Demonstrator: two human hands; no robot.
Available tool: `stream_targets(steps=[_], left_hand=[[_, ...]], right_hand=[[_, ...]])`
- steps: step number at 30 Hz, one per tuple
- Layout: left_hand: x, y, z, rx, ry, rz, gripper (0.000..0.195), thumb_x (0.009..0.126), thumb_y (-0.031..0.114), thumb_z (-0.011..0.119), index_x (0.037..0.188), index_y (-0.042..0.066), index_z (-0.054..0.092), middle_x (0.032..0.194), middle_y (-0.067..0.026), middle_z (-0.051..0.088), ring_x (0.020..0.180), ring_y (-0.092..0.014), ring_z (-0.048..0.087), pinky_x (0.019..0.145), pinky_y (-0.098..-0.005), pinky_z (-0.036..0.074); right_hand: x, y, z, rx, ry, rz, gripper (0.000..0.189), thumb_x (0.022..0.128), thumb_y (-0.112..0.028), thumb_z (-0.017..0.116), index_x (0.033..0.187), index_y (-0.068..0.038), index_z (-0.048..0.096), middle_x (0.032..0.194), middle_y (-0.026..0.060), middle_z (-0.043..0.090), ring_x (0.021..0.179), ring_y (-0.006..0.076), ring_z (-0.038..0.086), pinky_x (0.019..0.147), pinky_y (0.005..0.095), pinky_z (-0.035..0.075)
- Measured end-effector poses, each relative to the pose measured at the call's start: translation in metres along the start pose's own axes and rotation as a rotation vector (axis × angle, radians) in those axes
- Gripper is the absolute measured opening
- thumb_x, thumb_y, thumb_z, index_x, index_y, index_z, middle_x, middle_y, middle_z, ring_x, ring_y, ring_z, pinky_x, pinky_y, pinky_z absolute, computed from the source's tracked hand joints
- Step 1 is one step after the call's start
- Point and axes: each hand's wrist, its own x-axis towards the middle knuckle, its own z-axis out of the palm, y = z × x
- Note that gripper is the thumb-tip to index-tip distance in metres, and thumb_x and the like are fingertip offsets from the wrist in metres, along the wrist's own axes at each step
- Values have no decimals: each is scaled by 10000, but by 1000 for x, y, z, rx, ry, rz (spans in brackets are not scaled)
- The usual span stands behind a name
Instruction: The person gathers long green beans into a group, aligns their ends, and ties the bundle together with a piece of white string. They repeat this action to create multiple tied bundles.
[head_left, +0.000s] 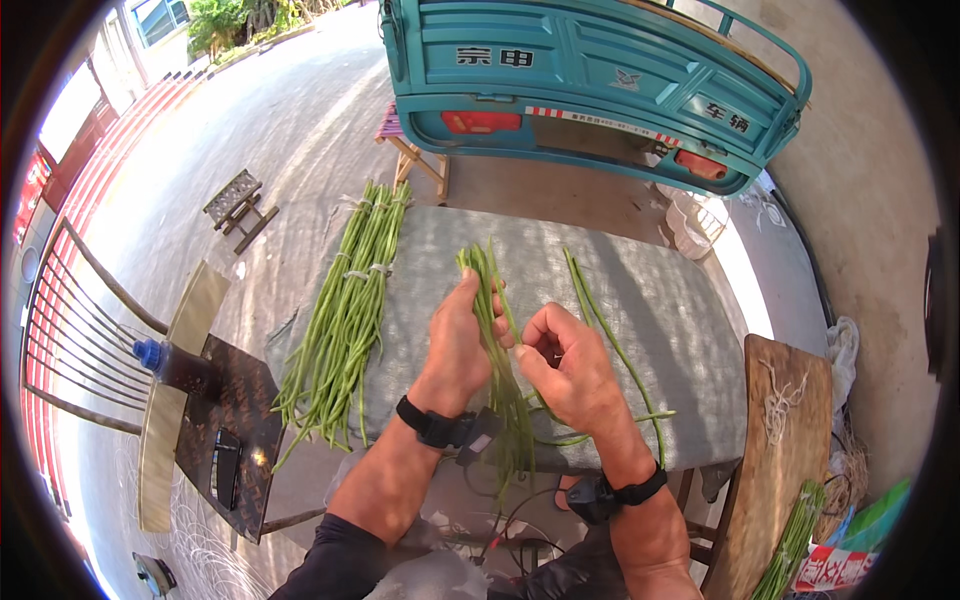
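Observation:
My left hand (459, 337) grips a bunch of long green beans (510, 405), their tips up past the thumb and their lower ends hanging over the near table edge. Close on its right, my right hand (566, 364) pinches a single long bean (504, 300) between thumb and fingers, against the bunch. A few loose long beans (615, 337) lie on the cloth-covered table (660, 292) beyond and beside my right hand. Several tied bundles of long beans (345, 322) rest at the table's left side, bound with pale ties.
Leftward, a chair's dark board (232, 442) carries a blue-capped bottle (180, 367) and a phone (225, 469). A wooden bench (780, 420) on the right bears pale strings (781, 401) and another bean bundle (791, 540). Beyond the table stands a teal cargo vehicle (600, 82); a small stool (238, 208) stands left.

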Motion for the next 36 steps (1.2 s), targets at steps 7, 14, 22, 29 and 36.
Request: stream_targets(steps=[7,14,22,29,36], left_hand=[[2,1,-1,17,26,-3,375,1082,399,475,1068,52,618,804,-16,572,622,-132,491,562,-318,419],[-6,7,5,26,-8,-11,377,1058,412,474,1090,52,585,811,-11,565,634,-128,487,560,-305,406],[-5,5,5,45,-49,-15,237,1026,315,577,1071,83,574,795,12,555,624,-111,493,554,-282,410],[-6,-1,4,117,-72,67,246,1066,267,589,1158,40,574,854,-13,578,668,-106,533,569,-251,441],[-5,0,4,155,-93,98,320,1073,345,587,1158,38,568,878,-15,576,696,-119,556,599,-266,482]], right_hand=[[-1,2,7,-104,16,-38,134,885,-79,673,894,-6,560,712,-2,555,638,61,483,563,265,400],[-1,2,5,-90,-33,11,139,856,-89,672,864,9,574,710,26,586,639,93,514,572,288,427],[0,22,6,6,-88,98,110,863,-61,649,838,12,570,701,29,590,577,85,534,510,272,411],[-2,18,4,-19,-82,59,92,874,-45,636,848,12,569,700,16,583,597,73,538,525,266,416],[1,27,6,25,-56,101,138,914,-99,677,882,2,586,762,13,609,646,68,545,548,270,431]])
